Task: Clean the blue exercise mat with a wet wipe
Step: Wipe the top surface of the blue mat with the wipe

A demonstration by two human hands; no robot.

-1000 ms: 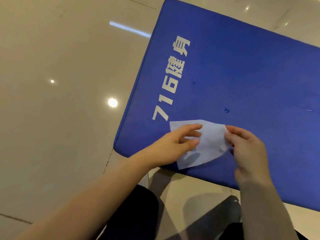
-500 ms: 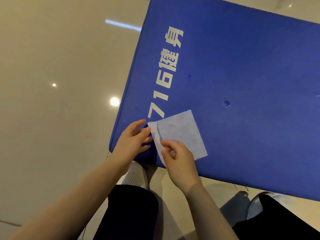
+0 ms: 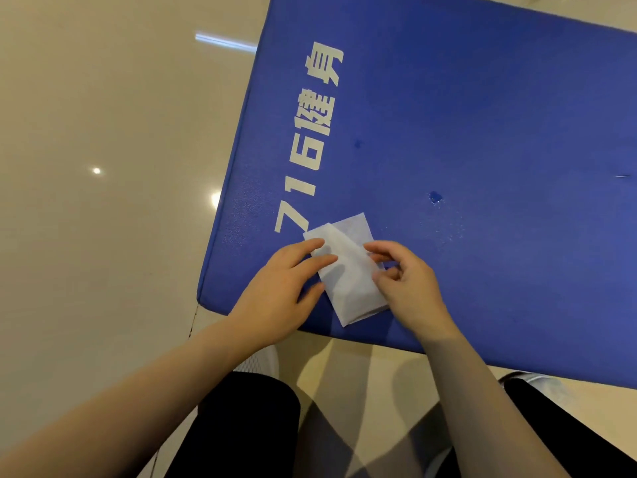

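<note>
Two hands meet on one wipe here, and we read the scene outward from our own body: dark-clad knees at the bottom of the view, then the forearms, then the near edge of the blue exercise mat, which lies on a glossy beige floor. The wet wipe sits on the mat just inside that near edge, folded into a narrow strip whose long axis runs from the near edge up and to the left, toward the white "716" lettering. Our left hand rests on the strip's left side with fingers straight and slightly spread, pressing it flat; our right hand sits at the strip's right side with thumb and fingers curled in, pinching the folded edge. Both hands are equally near it, one to each side, so we judge the coming move turns on which hand takes the pad and which way it sweeps: nearly all the uncleaned mat lies beyond and to the right, including a dark wet spot farther out. Half a second ago the wipe lay as a broader square, with the right hand low at its near corner; now it is doubled narrower and the right hand has shifted up along its right edge, while the left has come onto its face.
</note>
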